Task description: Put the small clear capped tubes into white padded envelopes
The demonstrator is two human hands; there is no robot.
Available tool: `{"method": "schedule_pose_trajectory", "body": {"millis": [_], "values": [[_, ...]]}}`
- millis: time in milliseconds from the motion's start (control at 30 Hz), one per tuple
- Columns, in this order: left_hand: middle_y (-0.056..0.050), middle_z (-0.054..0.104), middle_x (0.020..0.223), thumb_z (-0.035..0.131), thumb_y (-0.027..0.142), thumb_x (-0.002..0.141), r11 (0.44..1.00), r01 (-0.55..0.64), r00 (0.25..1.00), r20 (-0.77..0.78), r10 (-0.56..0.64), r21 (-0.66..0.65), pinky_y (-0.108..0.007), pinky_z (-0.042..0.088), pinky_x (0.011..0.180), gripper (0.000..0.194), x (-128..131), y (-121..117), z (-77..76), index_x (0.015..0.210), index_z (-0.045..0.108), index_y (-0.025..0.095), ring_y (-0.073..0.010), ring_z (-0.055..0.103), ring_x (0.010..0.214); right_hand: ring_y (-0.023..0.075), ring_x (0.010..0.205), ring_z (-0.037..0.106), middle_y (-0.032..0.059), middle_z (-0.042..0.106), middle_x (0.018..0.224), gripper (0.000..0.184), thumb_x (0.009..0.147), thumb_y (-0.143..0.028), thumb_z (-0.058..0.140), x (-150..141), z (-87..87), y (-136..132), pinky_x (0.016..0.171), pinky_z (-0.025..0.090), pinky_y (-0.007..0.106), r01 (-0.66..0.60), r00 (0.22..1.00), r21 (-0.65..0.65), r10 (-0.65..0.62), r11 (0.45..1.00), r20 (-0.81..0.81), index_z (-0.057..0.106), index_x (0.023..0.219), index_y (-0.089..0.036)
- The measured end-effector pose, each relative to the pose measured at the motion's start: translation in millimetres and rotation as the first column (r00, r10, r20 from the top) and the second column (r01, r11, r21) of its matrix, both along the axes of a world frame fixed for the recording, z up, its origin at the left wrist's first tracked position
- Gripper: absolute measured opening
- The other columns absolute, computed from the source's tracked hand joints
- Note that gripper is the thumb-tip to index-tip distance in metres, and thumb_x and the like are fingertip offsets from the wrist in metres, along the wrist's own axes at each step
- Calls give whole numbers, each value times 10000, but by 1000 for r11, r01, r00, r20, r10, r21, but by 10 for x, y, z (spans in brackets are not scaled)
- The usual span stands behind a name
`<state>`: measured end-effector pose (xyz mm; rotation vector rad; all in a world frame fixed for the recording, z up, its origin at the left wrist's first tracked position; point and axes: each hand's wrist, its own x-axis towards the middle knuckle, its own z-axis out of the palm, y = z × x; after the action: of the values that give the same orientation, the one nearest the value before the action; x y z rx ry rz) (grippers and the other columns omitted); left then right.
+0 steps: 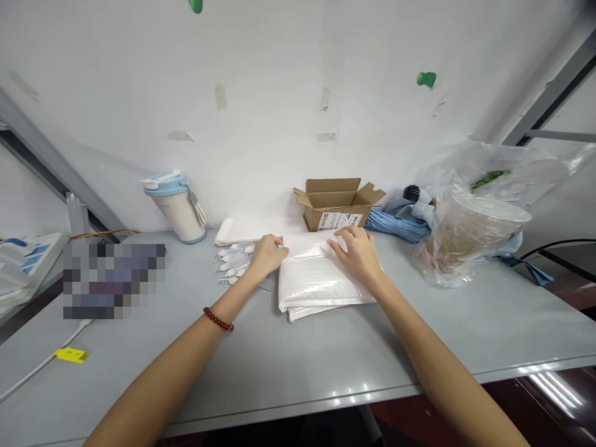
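Note:
A stack of white padded envelopes lies flat on the grey table in front of me. My left hand is at the upper left edge of the top envelope, its fingers bent and closed on that edge. On the upper right part of the same envelope rests my right hand, palm down, thumb and fingers apart. Just left of my left hand, several small white pieces with hooked ends lie in a clear wrapping, partly hidden by that hand. Behind them is a flat white stack.
An open cardboard box stands by the wall. To its right lie a folded blue umbrella and a clear plastic bag around a tub. A cream and blue tumbler stands left. A cable with a yellow tag crosses the left side.

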<state>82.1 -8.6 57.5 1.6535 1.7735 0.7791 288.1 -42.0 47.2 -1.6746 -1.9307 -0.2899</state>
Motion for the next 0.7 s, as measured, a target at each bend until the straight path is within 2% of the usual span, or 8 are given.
{"method": "schedule_pose_trajectory", "body": {"millis": [133,200,267,333,433,567,700], "values": [[-55,659,713,594,256,707,995,24,989,-147,-9,99,-278,366,609,97,-121,-153,109,754,620,176,-221,589,721,285,1030,511,118,608,1087,280,882,-382,451,-18,12,-17,831,352,419,-30,997,-95,23,995,-72,623,984,-187],[-54,642,623,545,338,745,991,91,960,-272,-63,94,-281,333,540,217,-183,-255,170,589,560,188,-211,569,609,283,1022,515,118,611,1073,287,886,-388,435,-38,9,-26,832,349,421,-43,995,-124,32,991,-91,625,970,-190],[-43,606,512,500,409,774,987,158,948,-275,-161,-34,-280,309,487,386,-222,-352,212,455,459,196,-173,519,465,283,1021,517,121,608,1073,294,885,-391,428,-57,-3,-30,836,348,424,-47,995,-141,34,989,-97,623,975,-189],[-23,554,419,507,440,770,958,218,950,-186,-252,-185,-269,296,451,435,-231,-429,218,420,424,197,-139,459,378,286,1027,515,123,605,1075,294,880,-388,433,-67,-25,-28,840,351,428,-50,994,-153,35,987,-100,619,986,-187],[11,503,358,555,438,752,900,283,956,18,-294,-331,-243,264,408,380,-212,-488,162,477,474,188,-103,385,333,288,1037,510,119,602,1076,284,873,-381,446,-54,-57,-14,851,358,434,-59,993,-161,41,985,-113,617,992,-188],[20,534,392,587,386,762,861,333,921,330,-208,-384,-220,305,394,310,-197,-510,80,555,510,169,-86,414,335,270,1047,516,117,599,1087,298,878,-376,445,16,-58,13,871,387,408,-139,981,-126,119,982,-153,615,1030,-183],[-21,606,469,610,292,760,828,395,862,471,-186,-397,-222,421,460,227,-201,-539,104,602,567,135,-108,543,428,250,1090,513,129,589,1142,342,884,-385,446,60,-33,26,935,383,374,-213,965,-52,202,976,-165,618,1073,-157]]}}
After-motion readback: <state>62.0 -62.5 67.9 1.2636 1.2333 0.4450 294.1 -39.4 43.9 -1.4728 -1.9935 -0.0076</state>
